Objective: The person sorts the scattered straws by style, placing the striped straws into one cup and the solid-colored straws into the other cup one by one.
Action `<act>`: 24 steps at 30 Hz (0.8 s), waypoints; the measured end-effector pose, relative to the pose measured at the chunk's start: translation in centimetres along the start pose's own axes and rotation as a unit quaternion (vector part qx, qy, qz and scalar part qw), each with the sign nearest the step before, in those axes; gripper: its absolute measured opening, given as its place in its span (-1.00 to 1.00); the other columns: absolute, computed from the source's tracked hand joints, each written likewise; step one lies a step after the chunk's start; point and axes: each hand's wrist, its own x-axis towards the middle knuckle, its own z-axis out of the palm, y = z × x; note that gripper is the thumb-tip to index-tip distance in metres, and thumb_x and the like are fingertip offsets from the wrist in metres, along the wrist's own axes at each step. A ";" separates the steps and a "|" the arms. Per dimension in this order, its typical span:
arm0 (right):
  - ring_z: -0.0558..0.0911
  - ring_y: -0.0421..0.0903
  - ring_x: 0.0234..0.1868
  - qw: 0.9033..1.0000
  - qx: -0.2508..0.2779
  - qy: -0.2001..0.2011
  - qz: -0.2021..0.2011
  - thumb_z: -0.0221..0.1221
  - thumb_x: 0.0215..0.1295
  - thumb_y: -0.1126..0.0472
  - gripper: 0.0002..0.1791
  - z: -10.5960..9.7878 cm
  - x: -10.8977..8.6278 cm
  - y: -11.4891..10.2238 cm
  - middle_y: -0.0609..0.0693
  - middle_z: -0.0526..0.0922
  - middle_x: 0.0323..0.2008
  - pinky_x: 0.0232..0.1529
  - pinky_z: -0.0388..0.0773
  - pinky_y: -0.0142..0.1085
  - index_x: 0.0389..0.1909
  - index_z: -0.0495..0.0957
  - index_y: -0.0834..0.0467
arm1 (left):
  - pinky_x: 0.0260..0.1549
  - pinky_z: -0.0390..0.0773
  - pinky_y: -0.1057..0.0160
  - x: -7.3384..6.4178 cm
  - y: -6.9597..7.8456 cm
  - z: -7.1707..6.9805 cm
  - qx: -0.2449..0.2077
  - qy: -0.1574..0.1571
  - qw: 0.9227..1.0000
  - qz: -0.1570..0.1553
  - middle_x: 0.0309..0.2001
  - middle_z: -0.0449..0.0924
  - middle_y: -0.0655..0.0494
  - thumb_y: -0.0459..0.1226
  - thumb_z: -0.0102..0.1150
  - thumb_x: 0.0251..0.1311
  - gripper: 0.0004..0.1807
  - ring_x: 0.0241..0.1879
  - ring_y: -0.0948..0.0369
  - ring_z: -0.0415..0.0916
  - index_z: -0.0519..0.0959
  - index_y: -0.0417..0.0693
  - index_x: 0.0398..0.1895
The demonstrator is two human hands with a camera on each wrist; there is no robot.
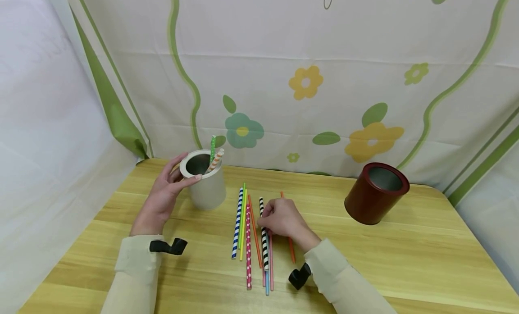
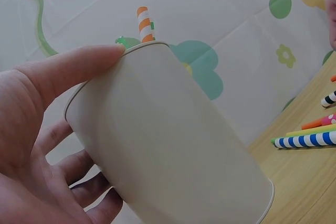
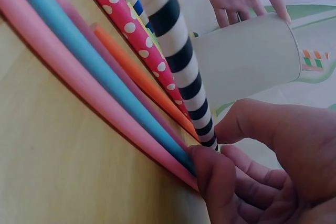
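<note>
My left hand (image 1: 162, 194) holds a white can (image 1: 208, 192) by its upper side, thumb at the rim and fingers spread along the wall. A green dotted straw (image 1: 212, 145) and an orange-striped straw (image 1: 216, 158) lean inside that can, their lower ends hidden. Between thumb and fingertips, my right hand (image 1: 283, 217) pinches a black-and-white striped straw (image 3: 186, 66), which slants over the other straws in the right wrist view. Directly beside these fingers lie a light blue straw (image 3: 94, 61) and a pink straw (image 3: 79, 80).
Left of my right hand lie a blue-striped straw (image 1: 237, 226), a yellow straw (image 1: 242, 242), a pink dotted straw (image 1: 248, 260) and an orange straw (image 1: 254, 233). Another orange straw (image 1: 292, 251) lies right of it. A dark red can (image 1: 365, 206) stands at the wooden table's back right.
</note>
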 end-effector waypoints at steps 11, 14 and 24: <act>0.73 -0.07 -0.49 0.998 0.059 0.024 -0.005 0.45 0.27 0.20 -0.69 -1.0 0.1 0.0 -0.01 0.79 -0.40 -0.43 0.67 -0.25 0.00 0.66 0.16 | 0.63 0.02 -0.05 0.0 0.0 0.0 0.000 -0.001 1.000 0.001 0.71 0.17 0.02 -0.34 0.34 0.46 -0.08 0.54 0.21 0.24 0.12 0.37 0.74; 0.76 -0.04 -0.44 0.994 0.102 0.032 0.002 0.41 0.31 0.21 -0.61 -1.6 0.1 0.1 0.00 0.82 -0.32 -0.35 0.73 -0.20 0.14 0.67 0.15 | 0.63 0.02 -0.04 0.0 0.1 0.0 0.001 0.001 1.000 0.000 0.72 0.16 0.01 -0.35 0.33 0.46 -0.08 0.53 0.21 0.24 0.12 0.36 0.74; 0.74 -0.10 -0.34 0.966 0.254 0.041 -0.025 0.26 0.46 0.31 -0.59 -4.5 0.6 0.1 0.07 0.78 -0.22 -0.07 0.79 -0.06 0.30 0.62 0.26 | 0.63 0.02 -0.06 -0.1 0.2 0.1 0.004 0.000 1.000 -0.001 0.73 0.13 0.01 -0.34 0.33 0.47 -0.08 0.56 0.18 0.21 0.10 0.35 0.75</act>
